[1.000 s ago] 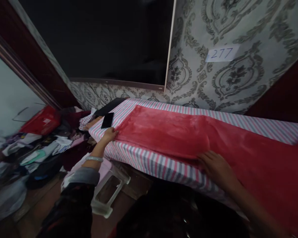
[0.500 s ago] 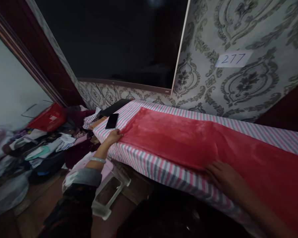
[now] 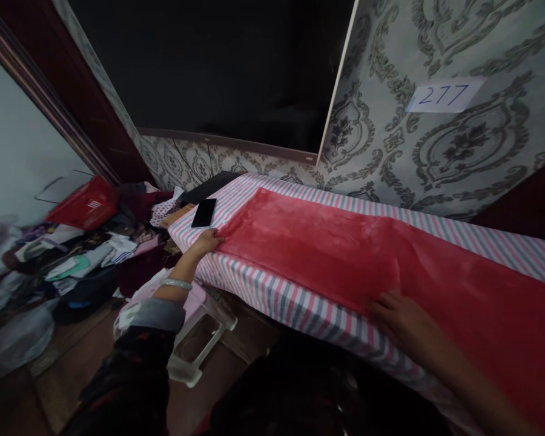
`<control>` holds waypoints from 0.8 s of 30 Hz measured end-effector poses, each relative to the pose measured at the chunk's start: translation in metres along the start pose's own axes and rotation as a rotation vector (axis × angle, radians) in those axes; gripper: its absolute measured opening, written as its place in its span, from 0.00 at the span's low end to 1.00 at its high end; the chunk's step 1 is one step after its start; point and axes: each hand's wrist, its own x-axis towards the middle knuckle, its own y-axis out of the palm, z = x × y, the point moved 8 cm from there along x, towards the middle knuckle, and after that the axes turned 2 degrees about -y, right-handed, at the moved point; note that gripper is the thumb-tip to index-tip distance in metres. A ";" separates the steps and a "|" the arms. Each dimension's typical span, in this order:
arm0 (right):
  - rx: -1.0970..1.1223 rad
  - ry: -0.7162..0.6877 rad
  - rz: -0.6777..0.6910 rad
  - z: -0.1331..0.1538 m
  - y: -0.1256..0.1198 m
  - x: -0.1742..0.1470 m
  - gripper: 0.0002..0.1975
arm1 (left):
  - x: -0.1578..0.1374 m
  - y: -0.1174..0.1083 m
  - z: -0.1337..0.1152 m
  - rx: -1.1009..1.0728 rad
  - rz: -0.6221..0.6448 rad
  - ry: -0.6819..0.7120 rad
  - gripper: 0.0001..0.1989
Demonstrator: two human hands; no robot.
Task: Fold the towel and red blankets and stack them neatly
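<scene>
A long red cloth, with a soft, fuzzy-looking surface, lies spread over a table cover striped in pink, grey and white. At its near left corner my left hand pinches the edge between thumb and fingers. My right hand is closed on the near edge farther right, close to a crease that runs across the cloth; its fingertips are partly lost in shadow. The cloth runs on past the right side of the view. A dark phone lies on the striped cover just beyond my left hand.
A large black television screen hangs above the table on patterned wallpaper, beside a paper marked 277. Piled clothes and a red basket fill the left side. A pink and white plastic stool stands below my left forearm.
The view has shifted slightly, so the table sits a little higher in it. Both hands keep their places on the cloth's near edge, and the cloth lies much the same.
</scene>
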 end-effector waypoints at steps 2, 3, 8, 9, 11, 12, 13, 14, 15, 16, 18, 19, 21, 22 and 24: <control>0.099 0.035 0.088 0.000 -0.001 0.004 0.14 | 0.000 0.000 0.000 0.008 -0.010 -0.003 0.06; 0.159 0.064 0.141 -0.001 -0.001 0.008 0.13 | 0.000 0.000 0.000 0.013 -0.011 -0.007 0.07; 0.228 0.215 0.110 -0.034 -0.025 0.060 0.19 | -0.001 -0.003 0.000 0.010 -0.018 -0.007 0.13; 0.202 0.222 0.060 -0.044 -0.030 0.078 0.19 | -0.001 -0.004 0.000 0.000 -0.028 0.001 0.14; 0.165 0.218 0.011 -0.063 -0.031 0.119 0.19 | -0.004 -0.006 0.003 -0.024 -0.056 0.008 0.15; 0.153 0.219 0.015 -0.073 -0.027 0.141 0.19 | -0.005 -0.007 0.004 -0.036 -0.067 0.014 0.16; 0.143 0.226 0.027 -0.082 -0.022 0.164 0.19 | -0.006 -0.006 0.006 -0.047 -0.074 0.024 0.16; 0.135 0.236 0.039 -0.090 -0.016 0.187 0.19 | -0.008 -0.005 0.007 -0.055 -0.080 0.037 0.16; 0.132 0.239 0.045 -0.096 -0.009 0.210 0.21 | -0.009 -0.004 0.009 -0.056 -0.086 0.049 0.16; 0.132 0.243 0.043 -0.102 -0.002 0.232 0.22 | -0.010 -0.003 0.010 -0.050 -0.101 0.060 0.15; 0.141 0.259 0.034 -0.110 0.013 0.271 0.25 | -0.014 -0.002 0.013 -0.030 -0.148 0.072 0.14; 0.145 0.275 0.032 -0.114 0.021 0.288 0.26 | -0.015 -0.002 0.015 -0.019 -0.172 0.068 0.12; 0.147 0.313 0.041 -0.121 0.038 0.317 0.28 | -0.019 0.000 0.017 -0.009 -0.191 0.063 0.10; 0.147 0.324 0.048 -0.123 0.047 0.330 0.28 | -0.020 0.002 0.017 -0.009 -0.187 0.058 0.09; 0.149 0.329 0.057 -0.125 0.063 0.353 0.27 | -0.023 0.005 0.018 0.002 -0.173 0.033 0.08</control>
